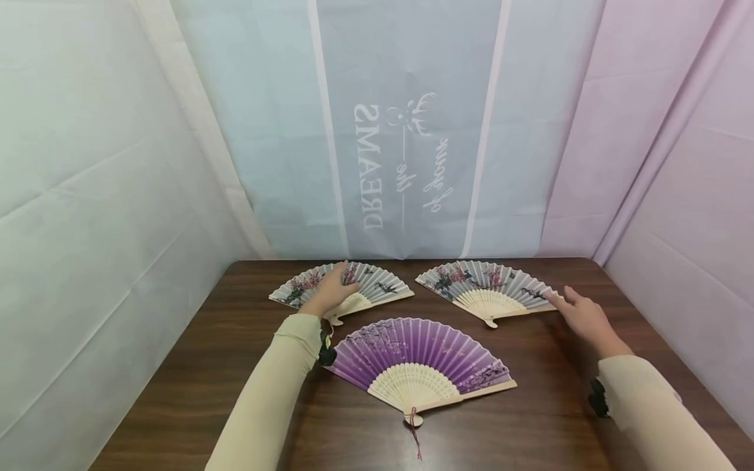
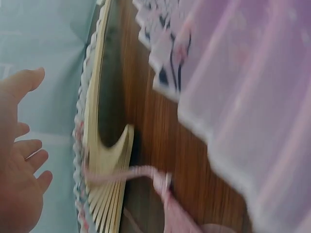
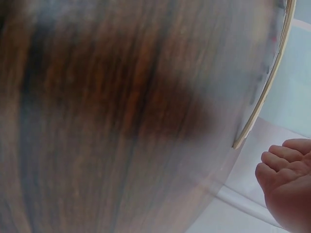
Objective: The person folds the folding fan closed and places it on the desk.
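Three spread folding fans lie on the table. My left hand (image 1: 330, 292) is over the back left fan (image 1: 379, 282), white with flowers, its fingers loosely extended. In the left wrist view its pale ribs (image 2: 109, 189) and a pink tassel (image 2: 177, 213) show beside the hand. My right hand (image 1: 587, 320) is at the right end of the back right fan (image 1: 489, 278), a similar white one, fingertips overlapping its outer stick. The right wrist view shows that stick (image 3: 265, 92) beside loosely bent fingers. Nearest me lies a purple fan (image 1: 412, 347) with a cream ribbed base and dark red cord.
The dark brown wooden table (image 1: 501, 438) has pale fabric walls (image 1: 118, 196) at both sides. A grey-blue printed cloth (image 1: 412, 65) with mirrored lettering hangs behind the far edge. Dark devices (image 1: 598, 398) sit at both wrists.
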The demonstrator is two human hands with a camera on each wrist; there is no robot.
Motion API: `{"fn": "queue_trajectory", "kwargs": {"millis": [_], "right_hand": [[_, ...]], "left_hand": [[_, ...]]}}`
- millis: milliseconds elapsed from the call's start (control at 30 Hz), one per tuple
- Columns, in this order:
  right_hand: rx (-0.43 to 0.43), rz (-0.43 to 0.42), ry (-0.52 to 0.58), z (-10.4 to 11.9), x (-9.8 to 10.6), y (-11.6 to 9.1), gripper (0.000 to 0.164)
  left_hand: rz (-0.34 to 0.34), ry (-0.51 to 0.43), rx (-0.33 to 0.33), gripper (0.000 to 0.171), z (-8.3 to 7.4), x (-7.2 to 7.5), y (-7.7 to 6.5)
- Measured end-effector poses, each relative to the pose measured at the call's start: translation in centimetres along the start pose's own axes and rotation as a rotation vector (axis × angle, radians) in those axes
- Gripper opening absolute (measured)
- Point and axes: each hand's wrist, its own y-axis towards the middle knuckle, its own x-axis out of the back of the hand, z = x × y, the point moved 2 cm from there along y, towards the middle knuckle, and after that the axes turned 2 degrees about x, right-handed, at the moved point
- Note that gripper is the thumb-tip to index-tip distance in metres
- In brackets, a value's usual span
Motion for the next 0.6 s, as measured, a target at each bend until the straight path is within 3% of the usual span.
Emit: {"fn": "queue_trajectory", "kwargs": {"millis": [167, 500, 600], "right_hand": [[-0.034, -0.011, 0.02, 0.0, 0.1, -0.3, 0.087], [-0.055, -0.161, 0.062, 0.4, 0.5, -0.9, 0.078], [-0.077, -0.188, 0.083, 0.7, 0.5, -1.2, 0.078]], "left_hand": [[0.005, -0.093, -0.011, 0.08, -1.1, -1.5, 0.4], [0.0, -0.113, -0.035, 0.082, -2.4, -3.3, 1.3], [-0.008, -0.082, -0.04, 0.08, -2.7, -3.8, 1.6]]}}
